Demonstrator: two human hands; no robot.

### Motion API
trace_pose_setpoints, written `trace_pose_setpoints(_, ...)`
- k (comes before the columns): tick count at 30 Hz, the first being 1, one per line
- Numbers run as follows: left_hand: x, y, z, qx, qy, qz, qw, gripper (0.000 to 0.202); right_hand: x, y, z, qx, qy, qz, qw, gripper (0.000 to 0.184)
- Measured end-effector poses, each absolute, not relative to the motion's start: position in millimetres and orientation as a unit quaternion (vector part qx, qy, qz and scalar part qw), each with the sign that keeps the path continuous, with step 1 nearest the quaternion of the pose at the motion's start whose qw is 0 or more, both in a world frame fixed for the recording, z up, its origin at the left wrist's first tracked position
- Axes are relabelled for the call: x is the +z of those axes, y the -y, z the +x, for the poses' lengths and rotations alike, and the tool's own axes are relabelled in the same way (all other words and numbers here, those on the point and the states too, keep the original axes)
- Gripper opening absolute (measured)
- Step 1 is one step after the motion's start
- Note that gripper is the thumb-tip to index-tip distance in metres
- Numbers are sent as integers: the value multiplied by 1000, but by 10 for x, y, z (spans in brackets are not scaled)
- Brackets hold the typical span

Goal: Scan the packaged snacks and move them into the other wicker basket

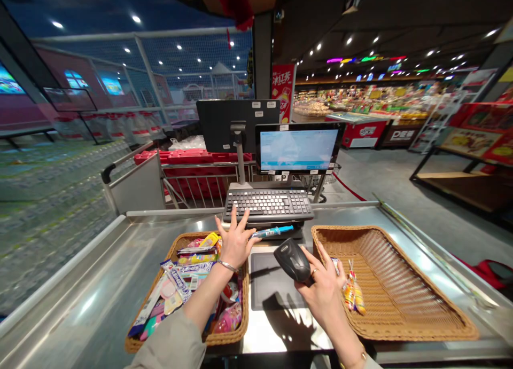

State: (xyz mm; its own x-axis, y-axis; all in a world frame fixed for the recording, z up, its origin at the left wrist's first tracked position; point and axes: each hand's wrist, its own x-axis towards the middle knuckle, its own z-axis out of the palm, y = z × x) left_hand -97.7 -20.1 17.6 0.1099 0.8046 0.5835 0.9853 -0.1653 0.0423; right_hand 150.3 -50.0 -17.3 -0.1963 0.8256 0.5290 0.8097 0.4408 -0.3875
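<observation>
— What are the two hands doing?

— The left hand [236, 241] sits just left of frame centre with its fingers [243, 218] spread wide, the tips reaching the front edge of the grey keyboard [268, 203]. It holds nothing. A thin silver bracelet [227, 266] circles its wrist.

— And the right?

— The right hand [323, 289], low and a little right of centre, has its fingers wrapped around the handle of a black handheld barcode scanner [292, 259], whose head points up and left. The same hand also pinches a small clear packet of colourful sweets [352, 294], which hangs over the left rim of the empty woven wicker basket [393, 289] on the right.

— What lies around them?

— At lower left stands a second woven wicker basket [168, 257], full of snack and candy packets [188, 283]; the left forearm crosses above it. A blue pen [272, 232] rests just below the keyboard, between the hands. Under the scanner lies a dark flat pad [272, 289] set in the shiny steel table [100, 283]. Behind the keyboard, at centre, a lit white-blue monitor [298, 149] faces the viewer, with the dark back of another screen [236, 124] to its left.
</observation>
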Motion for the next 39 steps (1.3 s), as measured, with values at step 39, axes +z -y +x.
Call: trace_pose_setpoints(39,222,62,-725,-259,585,-746,187,20,-286,494,1794,-45,739,-555,379,26)
